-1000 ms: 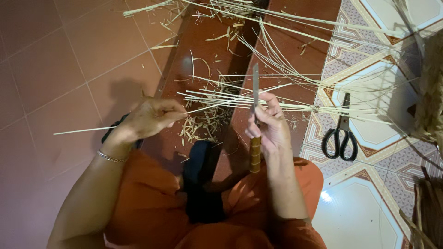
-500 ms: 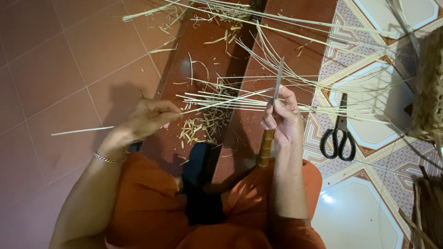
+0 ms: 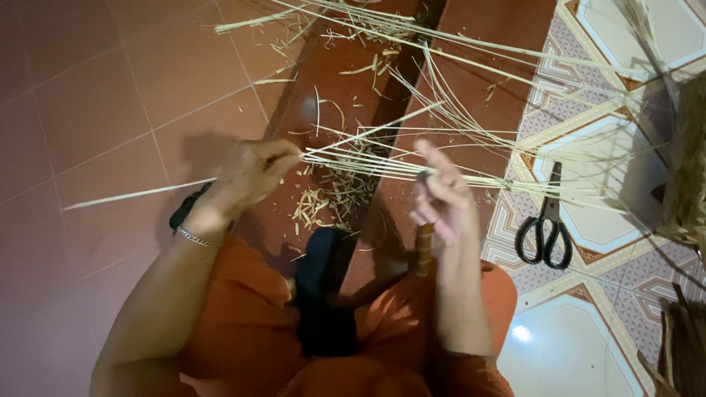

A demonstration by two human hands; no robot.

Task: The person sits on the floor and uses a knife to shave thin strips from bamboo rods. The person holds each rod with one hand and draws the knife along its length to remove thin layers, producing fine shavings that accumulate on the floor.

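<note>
Head view: left hand grip pinches thin pale strips; right hand grip clasps wooden-handled knife.

Dry, matt straw strips (pale) over glossy ceramic floor tiles.

A pair of black-handled scissors lies closed on the patterned floor tiles at the right, blades pointing away from the viewer. These tiles are white with brown and grey borders, and they meet plain red-brown floor tiles that fill the left and middle of the view. Short pale shavings lie scattered on the red-brown tiles in the middle, with more loose trimmings near the top edge. A woven basket of dry fibre stands at the right edge, partly cut off. Orange trousers cover the lower middle, with a black cloth draped between the knees.
</note>
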